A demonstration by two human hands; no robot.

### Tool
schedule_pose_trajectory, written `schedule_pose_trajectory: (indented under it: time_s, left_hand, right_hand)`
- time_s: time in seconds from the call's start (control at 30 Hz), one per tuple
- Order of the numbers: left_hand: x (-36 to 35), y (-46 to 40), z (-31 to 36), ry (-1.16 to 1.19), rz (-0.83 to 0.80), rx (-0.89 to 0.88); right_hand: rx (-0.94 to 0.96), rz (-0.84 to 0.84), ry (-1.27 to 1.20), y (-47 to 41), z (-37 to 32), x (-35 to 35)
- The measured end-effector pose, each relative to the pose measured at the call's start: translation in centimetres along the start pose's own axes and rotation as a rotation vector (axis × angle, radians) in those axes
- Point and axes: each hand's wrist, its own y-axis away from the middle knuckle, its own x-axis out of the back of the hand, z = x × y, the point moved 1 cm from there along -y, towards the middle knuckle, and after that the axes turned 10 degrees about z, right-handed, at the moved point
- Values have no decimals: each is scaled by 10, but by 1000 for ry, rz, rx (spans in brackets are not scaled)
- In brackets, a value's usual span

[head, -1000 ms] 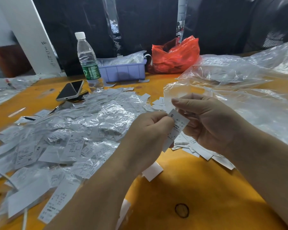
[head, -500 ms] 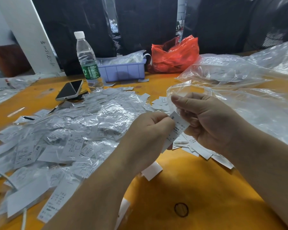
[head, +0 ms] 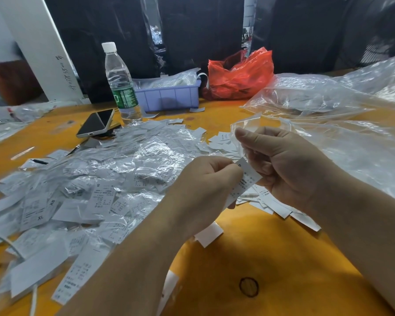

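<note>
White size label (head: 249, 176) pinched by curled left hand (head: 203, 181), long axis slanting up-right, beside the clear poly bag (head: 246, 123) gripped by right hand (head: 283, 165), above orange table (head: 260, 258).

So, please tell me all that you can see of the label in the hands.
The label is a narrow white strip, paper-like, with small dark print and a bold mark at its top. It slants, top to the right, above the table. The left hand pinches its upper edge; the right hand, which holds a clear bag, curls close behind it.
</note>
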Motion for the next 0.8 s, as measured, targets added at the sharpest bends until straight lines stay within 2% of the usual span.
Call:
schedule_pose_trajectory:
  time_s: [0.23,0.47,0.8]
  left_hand:
    - [0,-2,-1,-11,38,15]
    - [6,-5,-6,-33,195,46]
    - [7,-5,-6,-9,199,54]
  right_hand:
    - [6,-7,11,1,0,-1]
    - [-15,-34,22,0,-1,-1]
    - [-54,-21,109,-1,1,-1]
